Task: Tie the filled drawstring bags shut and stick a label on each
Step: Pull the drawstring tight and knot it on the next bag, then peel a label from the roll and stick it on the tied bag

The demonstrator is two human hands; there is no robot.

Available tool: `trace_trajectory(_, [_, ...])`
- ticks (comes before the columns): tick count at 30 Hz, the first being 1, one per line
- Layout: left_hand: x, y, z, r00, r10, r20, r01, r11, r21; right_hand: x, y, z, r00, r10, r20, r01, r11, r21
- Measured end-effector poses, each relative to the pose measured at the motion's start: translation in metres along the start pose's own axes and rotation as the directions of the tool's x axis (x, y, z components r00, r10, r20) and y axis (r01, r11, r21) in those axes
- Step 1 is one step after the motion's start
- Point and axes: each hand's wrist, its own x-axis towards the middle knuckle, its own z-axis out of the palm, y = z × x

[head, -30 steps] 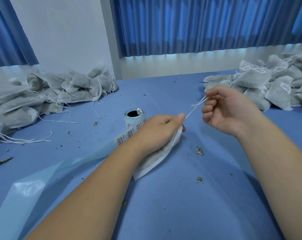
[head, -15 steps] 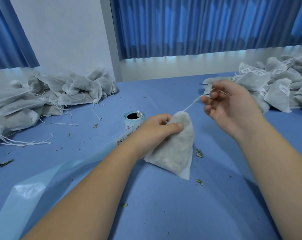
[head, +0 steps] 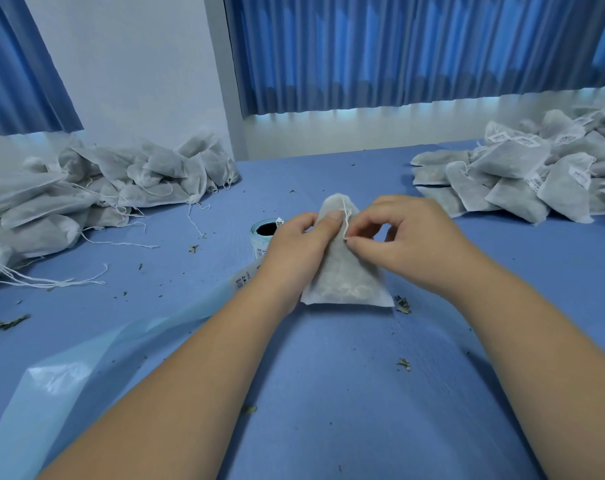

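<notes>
Head view. A filled grey-white nonwoven drawstring bag (head: 342,275) rests on the blue desk (head: 328,393), neck pointing away from the person. The left grip (head: 294,245) clasps and hides its left edge, thumb on the neck. The right grip (head: 410,244) pinches the thin white drawstring (head: 345,221); any knot is too small to make out. A pale blue label roll (head: 263,233) is half hidden behind the left grip. The heap of labelled grey bags (head: 522,181) is cut off at the right.

Bag (head: 342,275) — matt, fuzzy non-woven cloth; table (head: 328,393) cover — matt blue; backing strip (head: 62,382) glossy.
</notes>
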Motion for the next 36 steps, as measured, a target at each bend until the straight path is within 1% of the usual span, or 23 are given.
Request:
trace_trajectory(2, [0.0, -0.002, 0.0, 1.0, 0.014, 0.026, -0.013, 1.0, -0.025, 0.0, 0.001, 0.0, 1.0, -0.003, 0.02, 0.004, 0.998, -0.058])
trace_trajectory(5, [0.0, -0.002, -0.002, 0.999, 0.007, 0.046, -0.003, 0.997, -0.071, 0.0, 0.003, -0.002, 1.0, 0.017, 0.02, -0.015, 0.995, -0.094])
trace_trajectory(9, [-0.001, 0.002, -0.005, 0.991, -0.052, 0.126, 0.071, 0.985, -0.156, -0.001, 0.006, -0.003, 0.998, 0.055, 0.038, -0.051, 0.996, -0.077])
trace_trajectory(11, [-0.002, 0.003, -0.005, 0.983, -0.072, 0.169, 0.099, 0.982, -0.16, 0.0, 0.007, -0.002, 0.995, 0.08, 0.067, -0.077, 0.996, -0.038])
trace_trajectory(13, [-0.002, 0.002, -0.006, 0.974, -0.061, 0.218, 0.099, 0.981, -0.169, 0.001, 0.006, -0.001, 0.992, 0.106, 0.066, -0.108, 0.994, 0.024])
trace_trajectory(16, [-0.003, 0.003, -0.011, 0.96, -0.038, 0.277, 0.105, 0.968, -0.23, 0.002, 0.005, 0.0, 0.988, 0.141, 0.062, -0.149, 0.978, 0.143])
trace_trajectory(21, [-0.01, 0.008, -0.017, 0.959, -0.042, 0.28, 0.106, 0.97, -0.218, 0.002, 0.004, 0.002, 0.983, 0.163, 0.083, -0.178, 0.956, 0.232])
trace_trajectory(22, [-0.012, 0.01, -0.018, 0.961, -0.047, 0.271, 0.107, 0.971, -0.212, 0.002, 0.003, 0.003, 0.982, 0.169, 0.087, -0.187, 0.94, 0.287])
trace_trajectory(25, [-0.02, 0.016, -0.024, 0.976, -0.062, 0.208, 0.096, 0.983, -0.157, 0.001, -0.001, 0.004, 0.972, 0.191, 0.137, -0.234, 0.835, 0.498])
trace_trajectory(27, [-0.029, 0.02, -0.029, 0.991, -0.086, 0.102, 0.098, 0.989, -0.115, 0.001, -0.002, 0.004, 0.966, 0.19, 0.176, -0.256, 0.797, 0.547])
trace_trajectory(29, [-0.04, 0.023, -0.036, 0.991, -0.118, -0.067, 0.114, 0.991, -0.064, 0.001, -0.004, 0.007, 0.959, 0.196, 0.203, -0.278, 0.785, 0.554])
trace_trajectory(31, [-0.054, 0.024, -0.045, 0.973, -0.137, -0.188, 0.133, 0.991, -0.031, 0.001, -0.007, 0.014, 0.949, 0.217, 0.229, -0.307, 0.795, 0.523])
trace_trajectory(34, [-0.073, 0.021, -0.063, 0.955, -0.113, -0.272, 0.135, 0.989, 0.063, 0.001, -0.017, 0.031, 0.927, 0.231, 0.296, -0.344, 0.839, 0.422])
trace_trajectory(36, [-0.083, 0.019, -0.074, 0.948, -0.095, -0.305, 0.139, 0.982, 0.125, 0.005, -0.029, 0.043, 0.923, 0.204, 0.327, -0.324, 0.87, 0.371])
